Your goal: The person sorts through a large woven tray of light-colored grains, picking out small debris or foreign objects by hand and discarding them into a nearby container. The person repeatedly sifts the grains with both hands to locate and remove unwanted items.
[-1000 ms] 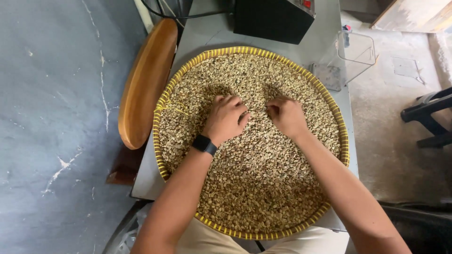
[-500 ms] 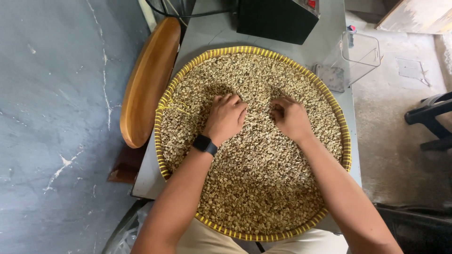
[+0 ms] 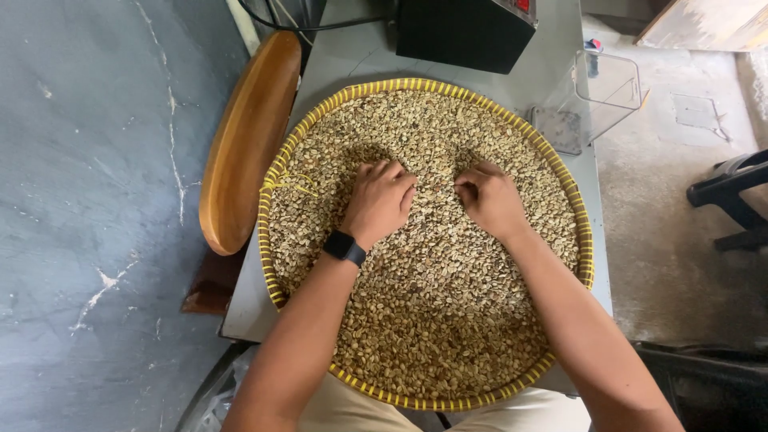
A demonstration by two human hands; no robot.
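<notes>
A large round woven tray with a yellow rim [image 3: 280, 172] lies on a grey table and is filled with pale green-beige beans [image 3: 432, 320]. My left hand [image 3: 380, 200], with a black watch on its wrist, rests palm down on the beans near the tray's middle, fingers curled into them. My right hand [image 3: 490, 200] lies beside it to the right, fingers bent and tips pressed into the beans. Whether either hand pinches a bean is hidden. The two hands are a short gap apart.
A curved wooden board [image 3: 248, 140] leans along the tray's left side. A black box-shaped device [image 3: 464, 32] stands at the table's far edge. A clear plastic container [image 3: 596, 96] sits at the far right corner. Grey floor lies on both sides, and a dark stool leg [image 3: 732, 192] stands at right.
Both hands have stayed near the tray's middle, with the fingers shifting slightly over the beans. The view has barely moved.
</notes>
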